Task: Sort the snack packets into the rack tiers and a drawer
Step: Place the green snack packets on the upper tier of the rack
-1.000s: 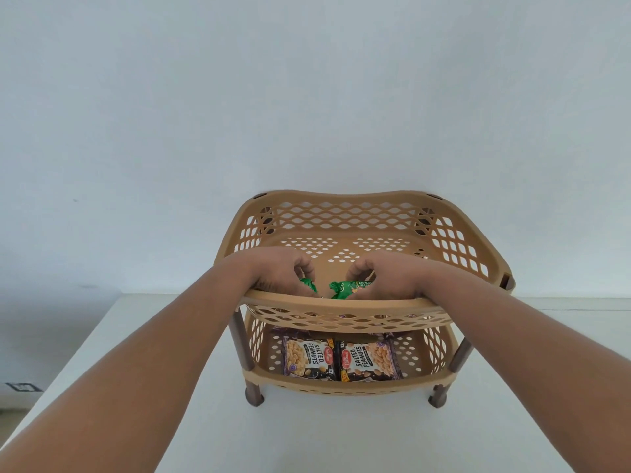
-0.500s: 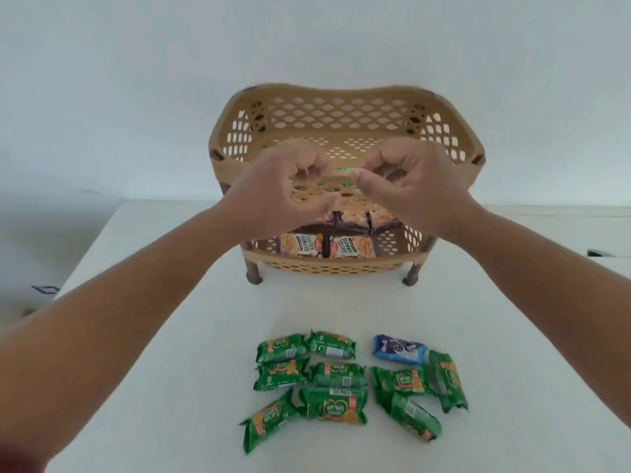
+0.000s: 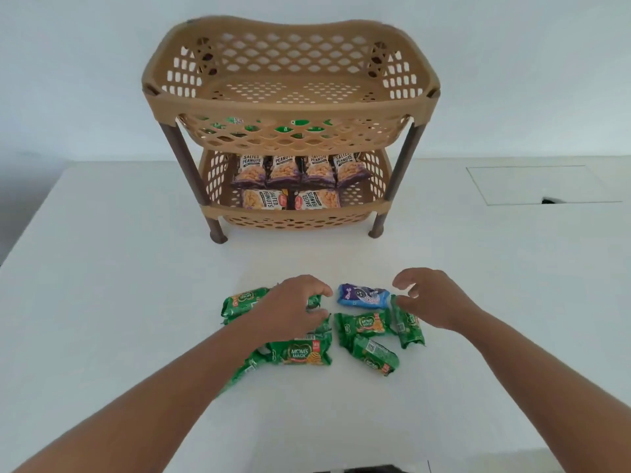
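White surface (image 3: 136,268) carries everything. Tan rack (image 3: 290,97) stands at its far side: top tier looks bare, middle tier shows green wrappers through the lattice, bottom tier holds peanut packs (image 3: 300,182) in two rows. No drawer in view.

Green packets (image 3: 300,351) lie in a loose cluster well in front of the rack, some touching or overlapping, one partly under the left forearm. One blue packet (image 3: 363,296) sits at the cluster's rack-side edge, just beside the greens.

Left hand (image 3: 290,308) rests down on the cluster's left part, grip curled on a green packet, thumb and fingers closing around its end; likely has hold, not lifted. Right hand (image 3: 433,302) hovers in front of the rack, over the cluster's right edge, grip half open, fingers spread, holding nothing, close to the blue packet and an upright-lying green one (image 3: 408,324).

Handling, judged: packets light, crinkly film, slippery, soft shell over brittle biscuits. Pinch across the body, not hard; crimped ends are also usable but may slip. Overlapped ones may drag neighbours.
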